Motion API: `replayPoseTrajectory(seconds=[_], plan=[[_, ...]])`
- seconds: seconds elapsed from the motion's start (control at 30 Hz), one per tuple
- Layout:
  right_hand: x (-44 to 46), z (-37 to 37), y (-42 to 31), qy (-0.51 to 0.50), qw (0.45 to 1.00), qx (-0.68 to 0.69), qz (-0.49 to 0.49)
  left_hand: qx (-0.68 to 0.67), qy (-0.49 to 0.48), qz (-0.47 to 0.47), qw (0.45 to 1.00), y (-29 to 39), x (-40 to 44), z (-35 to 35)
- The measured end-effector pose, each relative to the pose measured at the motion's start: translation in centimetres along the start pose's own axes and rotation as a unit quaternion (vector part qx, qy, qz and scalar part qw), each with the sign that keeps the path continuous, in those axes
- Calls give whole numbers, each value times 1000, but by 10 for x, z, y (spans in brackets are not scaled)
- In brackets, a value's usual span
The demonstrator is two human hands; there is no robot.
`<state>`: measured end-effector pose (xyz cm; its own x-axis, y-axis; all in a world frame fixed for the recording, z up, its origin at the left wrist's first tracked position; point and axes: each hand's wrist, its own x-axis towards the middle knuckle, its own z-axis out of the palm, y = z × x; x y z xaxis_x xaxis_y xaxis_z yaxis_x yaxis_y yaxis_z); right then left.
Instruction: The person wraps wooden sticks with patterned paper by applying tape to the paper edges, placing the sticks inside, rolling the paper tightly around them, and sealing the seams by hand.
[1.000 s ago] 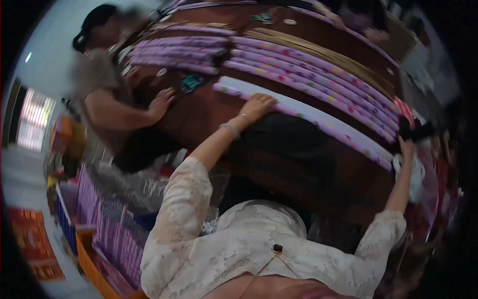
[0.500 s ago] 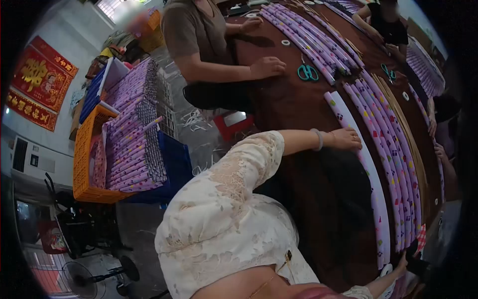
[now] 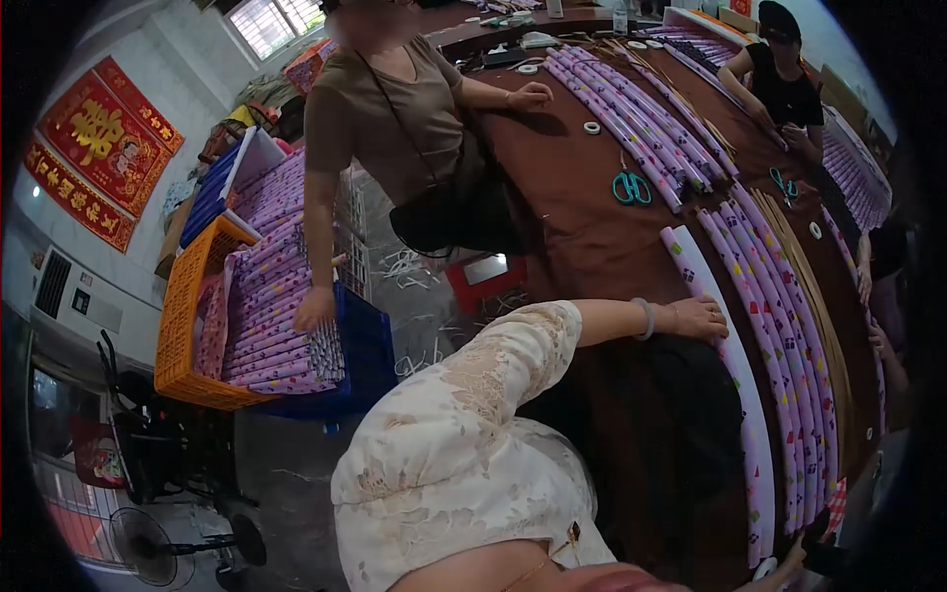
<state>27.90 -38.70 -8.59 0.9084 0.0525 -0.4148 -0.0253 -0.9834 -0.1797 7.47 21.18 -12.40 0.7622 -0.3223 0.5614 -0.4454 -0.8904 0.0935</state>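
Observation:
My left hand, with a pale bracelet at its wrist, lies palm down with its fingers stretched over a long lilac patterned paper roll. The roll lies along the near side of the brown-covered table. At the lower right edge my right hand shows only in part. It is near the roll's lower end, beside a white tape roll; its fingers are too hidden to read. Several finished-looking patterned rolls lie side by side just beyond, next to brown strips.
A co-worker's hand is over patterned rolls stacked in an orange crate. Teal scissors and a small tape roll lie on the table. A red box and paper scraps are on the floor. Other people sit across the table.
The co-worker's one arm has swung from the table to the crate of rolls. My view has shifted, so the scene sits lower in it. My left hand stays on the roll.

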Motion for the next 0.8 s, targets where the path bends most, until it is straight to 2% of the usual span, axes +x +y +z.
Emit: replayPoseTrajectory(seconds=[0.07,0.17,0.27,0.33,0.37,0.4,0.43,0.5,0.53,0.57,0.6,0.63,0.67,0.7,0.73,0.77,0.8], plan=[[-7,-4,3,56,998,-17,-11,4,-5,11,1000,-1,0,-1],[-29,-14,-7,210,975,-52,-48,15,-5,7,1000,1,1,-2],[-70,-17,-58,324,934,-26,-147,-26,3,3,1000,3,2,-10],[-104,-1,-106,303,927,-1,-219,-37,4,5,999,8,2,-28],[-117,7,-119,300,928,-7,-222,-71,19,0,997,13,2,-41],[-123,21,-128,240,919,-18,-312,-104,35,-3,994,16,3,-56],[-123,31,-133,177,900,-28,-398,-70,82,0,994,19,0,-76],[-116,40,-135,153,906,-32,-393,-104,140,-114,978,22,-22,-130],[-111,42,-133,132,913,-30,-385,-42,259,-207,942,12,-45,-141],[-109,43,-131,112,920,-26,-375,45,410,-264,872,10,-69,-158],[-109,40,-132,113,919,-28,-376,35,512,-357,780,-4,-105,-163],[-108,36,-133,189,872,-129,-433,16,595,-463,657,-15,-144,-159],[-108,33,-135,263,805,-225,-482,55,605,-551,572,-35,-197,-151],[-107,29,-136,266,803,-225,-484,72,606,-606,510,-52,-249,-141],[-107,26,-136,215,835,-239,-447,-101,612,-689,375,-86,-322,-117],[-109,25,-133,162,864,-251,-406,-297,628,-694,191,-88,-369,-120],[-109,27,-128,162,864,-250,-406,-471,597,-649,-6,-82,-403,-132]])
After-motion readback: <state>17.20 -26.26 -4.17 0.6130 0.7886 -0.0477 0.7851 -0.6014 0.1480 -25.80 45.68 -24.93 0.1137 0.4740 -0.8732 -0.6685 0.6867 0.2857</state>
